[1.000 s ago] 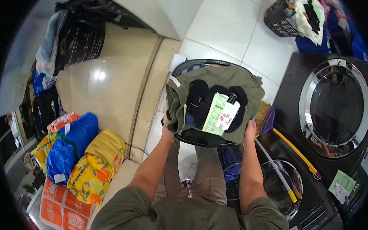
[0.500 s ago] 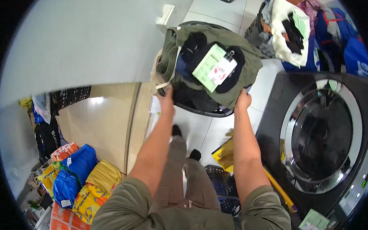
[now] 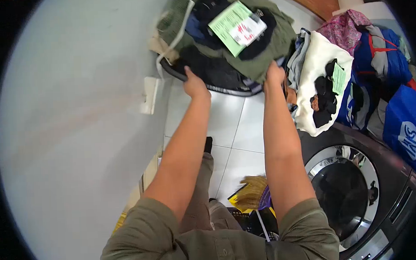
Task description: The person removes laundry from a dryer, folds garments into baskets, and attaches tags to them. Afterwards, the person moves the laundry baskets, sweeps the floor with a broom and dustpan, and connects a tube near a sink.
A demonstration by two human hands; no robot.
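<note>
Both my hands grip the near rim of a black laundry basket [image 3: 227, 91], held out in front of me above the tiled floor. My left hand [image 3: 196, 84] is closed on the rim's left part, and my right hand [image 3: 274, 76] on its right part, close to hanging cloth. Olive-green and black clothes [image 3: 210, 68] fill the basket. A green paper slip [image 3: 226, 26] lies on top with a smaller white tag [image 3: 248, 29] marked in red, held by a black binder clip [image 3: 259, 12]. The basket's far side is out of view.
On the right stands a dark washing machine [image 3: 388, 169] with a round door. Beyond it are a basket with white cloth [image 3: 314, 76] and black items, and blue bags [image 3: 407, 123]. A broom [image 3: 253, 192] lies by my feet. A pale wall [image 3: 70, 135] fills the left.
I have moved forward with the basket, holding it by the same rim. The washing machine has shifted down in view, and the bags at left have gone out of sight.
</note>
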